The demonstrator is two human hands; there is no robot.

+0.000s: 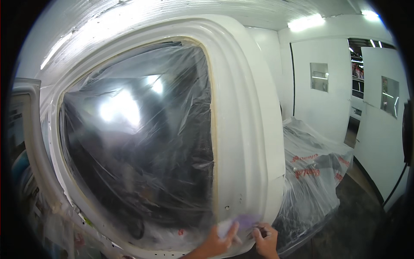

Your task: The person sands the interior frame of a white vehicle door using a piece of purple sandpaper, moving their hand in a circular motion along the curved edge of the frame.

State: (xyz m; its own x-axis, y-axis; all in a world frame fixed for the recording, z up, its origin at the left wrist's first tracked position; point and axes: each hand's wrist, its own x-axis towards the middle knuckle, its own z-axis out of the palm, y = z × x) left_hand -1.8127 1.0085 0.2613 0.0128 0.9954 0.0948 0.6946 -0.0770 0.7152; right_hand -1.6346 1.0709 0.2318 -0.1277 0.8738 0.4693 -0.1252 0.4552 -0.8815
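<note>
The thin purple piece (247, 221) was at the lower right corner of the white vehicle frame (242, 129), just in front of its surface and too blurred for me to name more closely. As I judged it, the covering of the frame's opening looked done: clear plastic film (142, 149) spanned it, with tan masking tape (214, 181) along the edge. The work at the corner seemed unfinished, though I could not tell how much was left. The piece's long axis ran roughly sideways across the frame's corner; which end was its front, I could not tell. The frame stood upright, its broad right post running up from that corner and its outer face toward me.

My left hand (221, 240) and right hand (266, 241) were near each other but apart, one at each side of the piece, fingers bent; I could not tell which gripped it. Right of the frame lay a printed plastic sheet (310, 177) draped over something, with white doors (319, 116) beyond. A grey door-like panel (38, 146) stood left of the frame.
</note>
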